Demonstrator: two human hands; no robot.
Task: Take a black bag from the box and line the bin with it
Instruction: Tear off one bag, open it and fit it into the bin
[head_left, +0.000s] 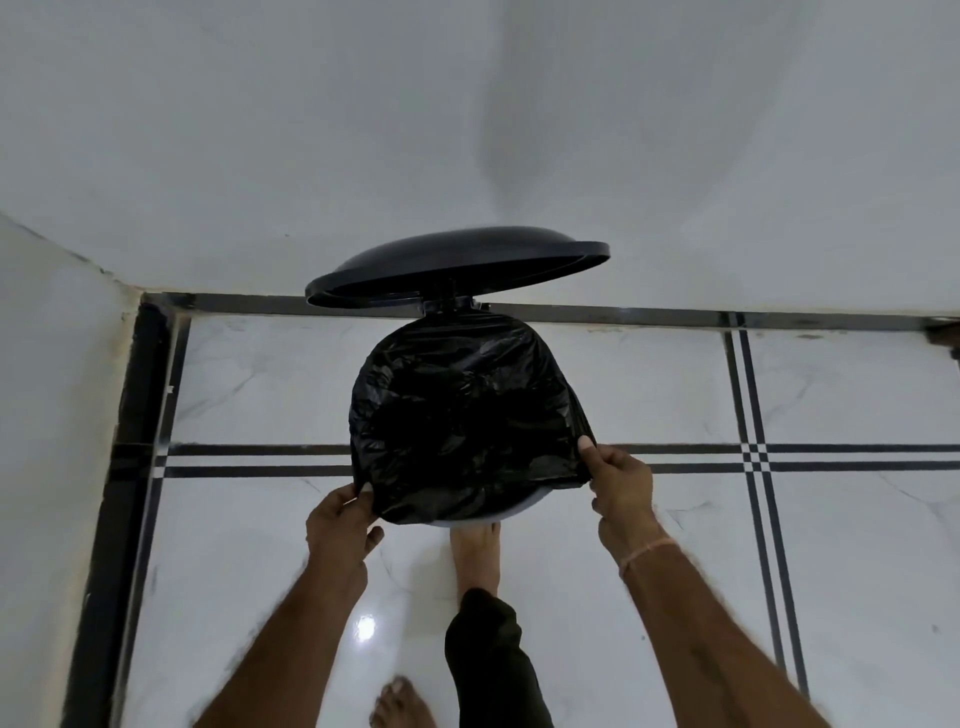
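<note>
A black plastic bag (467, 421) is spread over the mouth of a round bin, whose pale rim (498, 515) shows only as a thin arc at the near edge. The bin's black lid (457, 267) stands raised behind it against the wall. My left hand (340, 525) pinches the bag's edge at the near left of the rim. My right hand (618, 486) grips the bag's edge at the near right, thumb on top. The box is not in view.
My bare foot (475, 553) is planted at the bin's base, its toes hidden under the bin's near edge; the other foot (400, 704) stands nearer me. White marble floor (260, 545) with black inlay lines lies around. White walls (260, 130) meet in a corner on the left.
</note>
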